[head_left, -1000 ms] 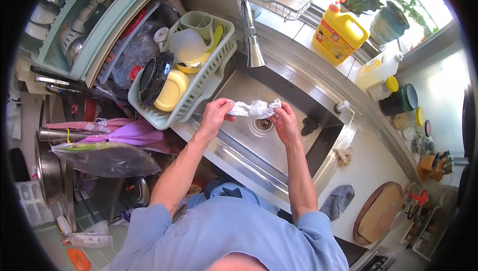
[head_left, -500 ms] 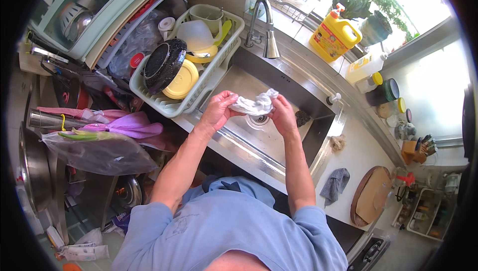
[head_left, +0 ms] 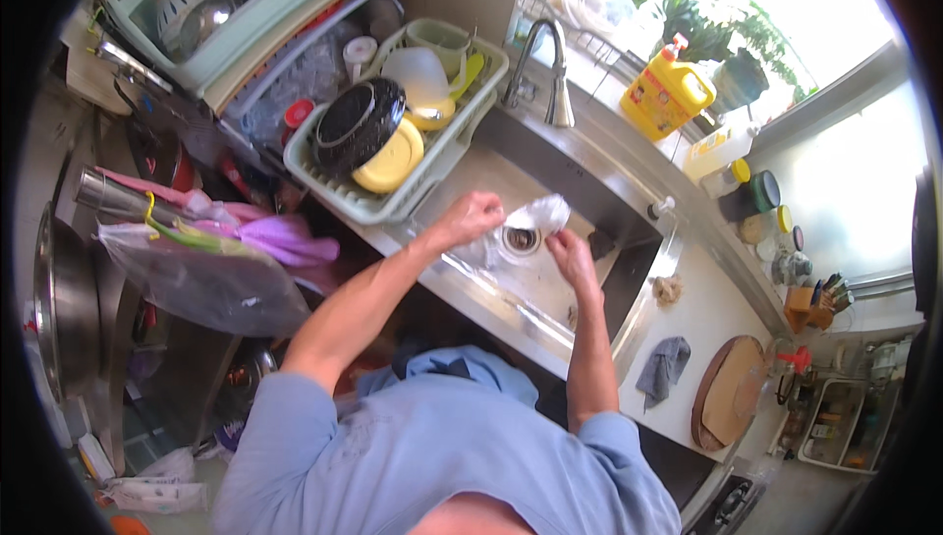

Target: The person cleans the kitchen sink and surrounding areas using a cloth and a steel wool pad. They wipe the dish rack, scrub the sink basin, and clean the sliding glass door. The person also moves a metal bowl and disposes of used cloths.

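Over the steel sink (head_left: pixel 462 176) a crumpled white cloth (head_left: pixel 538 213) is stretched between my hands, slightly blurred. My left hand (head_left: pixel 471 219) is closed on its left end, near the basin's left side. My right hand (head_left: pixel 572 255) pinches the right end, lower and just right of the drain (head_left: pixel 522 238). A dark item in the basin's right corner is partly hidden. The curved faucet (head_left: pixel 559 93) stands behind the cloth.
A dish rack (head_left: pixel 391 203) with bowls and lids stands at left, beside hanging cloths (head_left: pixel 285 238). A yellow jug (head_left: pixel 658 98), bottles and jars line the back ledge. On the right counter lie a grey cloth (head_left: pixel 665 368) and a round board (head_left: pixel 729 390).
My hands have shifted from holding the white cloth roughly level to a slanted hold, with the left higher and the right lower. The cloth has changed shape.
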A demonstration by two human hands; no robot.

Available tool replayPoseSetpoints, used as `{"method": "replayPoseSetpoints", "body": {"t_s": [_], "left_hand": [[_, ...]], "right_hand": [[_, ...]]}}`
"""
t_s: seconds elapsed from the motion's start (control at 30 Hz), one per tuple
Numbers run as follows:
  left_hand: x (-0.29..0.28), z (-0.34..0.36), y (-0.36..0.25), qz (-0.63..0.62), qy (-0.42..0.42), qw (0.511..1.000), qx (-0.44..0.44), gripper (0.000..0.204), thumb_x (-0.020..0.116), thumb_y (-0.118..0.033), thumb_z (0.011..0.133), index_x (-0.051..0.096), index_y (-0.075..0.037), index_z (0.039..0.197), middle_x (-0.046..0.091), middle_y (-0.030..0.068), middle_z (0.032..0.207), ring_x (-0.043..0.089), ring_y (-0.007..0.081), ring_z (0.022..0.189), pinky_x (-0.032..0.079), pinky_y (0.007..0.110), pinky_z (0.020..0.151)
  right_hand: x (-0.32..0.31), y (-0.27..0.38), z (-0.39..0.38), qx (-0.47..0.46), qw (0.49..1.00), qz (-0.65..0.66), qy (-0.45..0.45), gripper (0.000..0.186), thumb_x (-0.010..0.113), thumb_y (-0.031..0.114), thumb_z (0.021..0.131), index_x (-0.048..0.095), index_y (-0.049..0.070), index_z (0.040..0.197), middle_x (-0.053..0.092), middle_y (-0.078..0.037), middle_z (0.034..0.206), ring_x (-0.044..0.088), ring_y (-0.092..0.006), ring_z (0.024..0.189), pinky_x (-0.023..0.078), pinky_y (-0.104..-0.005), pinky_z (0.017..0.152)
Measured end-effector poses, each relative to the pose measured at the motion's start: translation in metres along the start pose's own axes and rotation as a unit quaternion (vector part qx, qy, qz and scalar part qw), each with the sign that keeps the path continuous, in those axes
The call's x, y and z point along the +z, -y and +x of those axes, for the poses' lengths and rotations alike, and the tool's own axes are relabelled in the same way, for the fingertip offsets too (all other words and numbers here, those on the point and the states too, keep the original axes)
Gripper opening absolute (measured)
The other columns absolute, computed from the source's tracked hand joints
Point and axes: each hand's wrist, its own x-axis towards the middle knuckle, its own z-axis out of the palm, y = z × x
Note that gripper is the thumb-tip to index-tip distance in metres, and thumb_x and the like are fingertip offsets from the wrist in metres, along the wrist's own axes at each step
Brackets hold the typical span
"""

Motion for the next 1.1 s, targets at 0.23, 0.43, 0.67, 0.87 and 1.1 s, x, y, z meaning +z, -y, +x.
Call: {"method": "replayPoseSetpoints", "body": {"t_s": [0.23, 0.43, 0.67, 0.87, 1.1], "left_hand": [[-0.021, -0.022, -0.053, -0.127, -0.022, 0.992, -0.017, 0.019, 0.061, -0.020, 0.086, 0.062, 0.000, 0.086, 0.060, 0.0019, 0.072, 0.053, 0.0084, 0.071, 0.044, 0.026, 0.066], [-0.010, -0.026, -0.045, 0.095, -0.026, 0.992, 0.081, 0.020, 0.060, -0.018, 0.086, 0.058, 0.001, 0.088, 0.055, 0.0091, 0.065, 0.053, 0.0123, 0.064, 0.044, 0.028, 0.060], [-0.036, -0.039, -0.099, -0.158, 0.027, 0.987, 0.026, 0.021, 0.061, -0.020, 0.089, 0.059, 0.001, 0.091, 0.055, 0.0023, 0.072, 0.051, 0.0078, 0.067, 0.043, 0.025, 0.062], [-0.031, -0.054, -0.072, -0.079, -0.054, 0.991, 0.089, 0.019, 0.060, -0.019, 0.088, 0.062, -0.001, 0.089, 0.062, 0.0088, 0.074, 0.057, 0.0128, 0.072, 0.046, 0.029, 0.067], [-0.048, -0.118, -0.021, 0.059, -0.201, 0.958, 0.195, 0.016, 0.067, -0.013, 0.081, 0.061, 0.001, 0.087, 0.062, 0.0132, 0.092, 0.062, 0.0246, 0.084, 0.049, 0.033, 0.073]], "right_hand": [[0.010, 0.031, -0.029, 0.002, 0.988, 0.144, -0.056, 0.036, 0.059, 0.024, 0.089, 0.060, -0.001, 0.115, 0.066, -0.012, 0.104, 0.062, -0.0193, 0.098, 0.047, -0.0307, 0.085], [0.028, 0.015, -0.028, 0.006, 0.983, 0.166, -0.077, 0.033, 0.061, 0.023, 0.090, 0.062, -0.001, 0.112, 0.066, -0.006, 0.101, 0.060, -0.0141, 0.094, 0.046, -0.0270, 0.086], [0.025, 0.053, -0.042, -0.070, 0.944, 0.321, -0.026, 0.056, 0.060, 0.030, 0.090, 0.042, 0.006, 0.137, 0.050, -0.012, 0.130, 0.048, -0.0213, 0.117, 0.037, -0.0342, 0.100], [0.057, 0.085, -0.042, -0.012, 0.927, 0.372, 0.051, 0.033, 0.062, 0.018, 0.089, 0.059, -0.001, 0.116, 0.062, -0.003, 0.104, 0.056, -0.0111, 0.095, 0.044, -0.0265, 0.085], [0.074, 0.153, -0.033, 0.014, 0.780, 0.624, 0.051, 0.038, 0.055, 0.010, 0.090, 0.048, -0.001, 0.126, 0.058, -0.009, 0.113, 0.058, -0.0166, 0.100, 0.048, -0.0293, 0.085]]}}
